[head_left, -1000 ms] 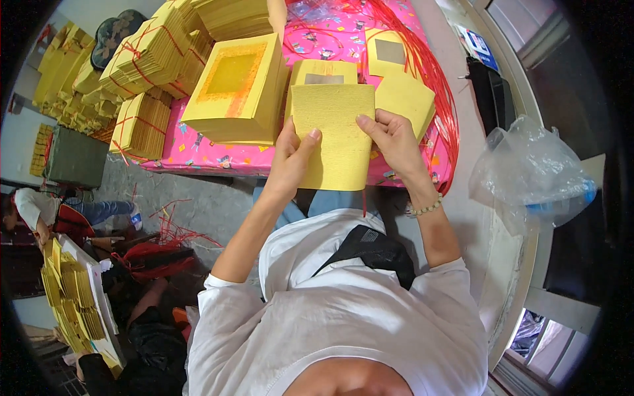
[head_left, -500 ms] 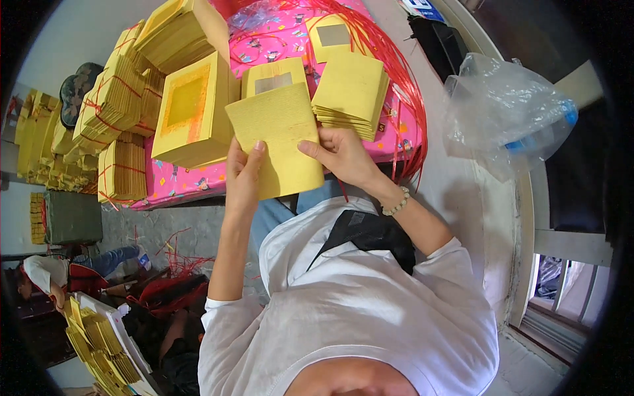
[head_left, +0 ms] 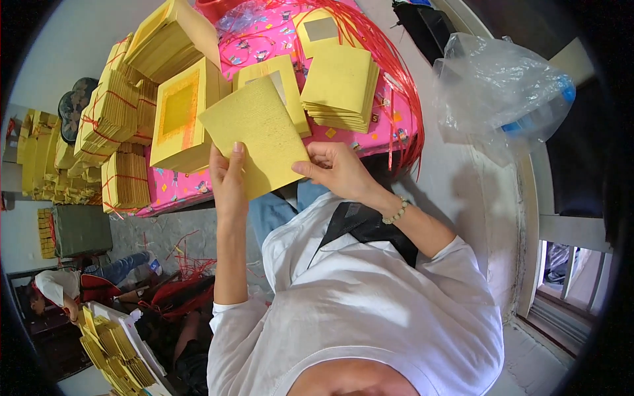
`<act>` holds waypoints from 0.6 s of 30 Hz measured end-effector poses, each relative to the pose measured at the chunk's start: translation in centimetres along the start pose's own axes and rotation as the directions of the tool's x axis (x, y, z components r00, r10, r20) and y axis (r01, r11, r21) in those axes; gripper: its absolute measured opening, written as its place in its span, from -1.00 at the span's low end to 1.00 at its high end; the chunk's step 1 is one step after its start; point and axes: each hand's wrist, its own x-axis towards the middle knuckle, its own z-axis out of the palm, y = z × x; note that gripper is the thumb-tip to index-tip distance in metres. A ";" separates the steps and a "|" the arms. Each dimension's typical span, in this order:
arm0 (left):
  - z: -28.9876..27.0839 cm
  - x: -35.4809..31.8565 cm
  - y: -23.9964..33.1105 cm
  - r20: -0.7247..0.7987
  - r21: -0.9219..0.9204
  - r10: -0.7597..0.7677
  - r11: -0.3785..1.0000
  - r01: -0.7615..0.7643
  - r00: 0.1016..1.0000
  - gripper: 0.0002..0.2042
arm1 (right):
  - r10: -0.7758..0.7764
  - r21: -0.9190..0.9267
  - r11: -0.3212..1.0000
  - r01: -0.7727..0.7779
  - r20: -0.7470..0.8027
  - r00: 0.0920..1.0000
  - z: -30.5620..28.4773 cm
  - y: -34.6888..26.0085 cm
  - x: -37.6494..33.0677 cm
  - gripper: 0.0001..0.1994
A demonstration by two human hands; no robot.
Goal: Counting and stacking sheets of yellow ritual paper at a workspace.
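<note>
Between my hands is a piece of yellow paper (head_left: 261, 135), tilted, held above the near edge of the table. My left hand (head_left: 230, 171) pinches its left lower side, thumb on top. My right hand (head_left: 335, 170) grips the right lower corner between thumb and fingers. Right behind it lies yellow paper with a silver-grey patch (head_left: 267, 67), partly covered. A stack of folded yellow paper (head_left: 340, 86) stands to the right of that. On the left rises a tall stack of yellow sheets (head_left: 181, 115) with an orange-edged square on top.
A pink patterned cloth (head_left: 389, 125) covers the table. Red strips (head_left: 396, 59) trail over its right side. Yellow bundles tied with red strips (head_left: 109, 115) pile up at left. A clear plastic bag (head_left: 495, 99) lies at right. Another person (head_left: 59, 290) is at lower left beside more yellow paper.
The yellow paper has turned anticlockwise and shifted left in my hands, its upper edge now slanting. Both hands still grip it, and my right hand sits slightly lower.
</note>
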 end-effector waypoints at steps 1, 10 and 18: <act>0.1 0.1 0.3 -0.003 -0.001 -0.015 1.000 0.015 1.000 -0.63 | 0.053 0.005 0.999 -0.054 0.032 0.998 -0.2 0.2 -0.2 -0.78; 2.7 3.3 0.4 0.200 0.055 -0.074 0.996 0.065 0.977 -0.64 | -0.078 0.113 0.990 0.087 -0.084 0.993 -4.2 -1.8 1.7 -0.78; 9.2 12.8 -0.3 0.302 0.287 -0.152 0.956 0.062 0.941 -0.59 | 0.009 -0.142 0.988 -0.055 -0.307 0.952 -11.1 -4.0 7.0 -0.77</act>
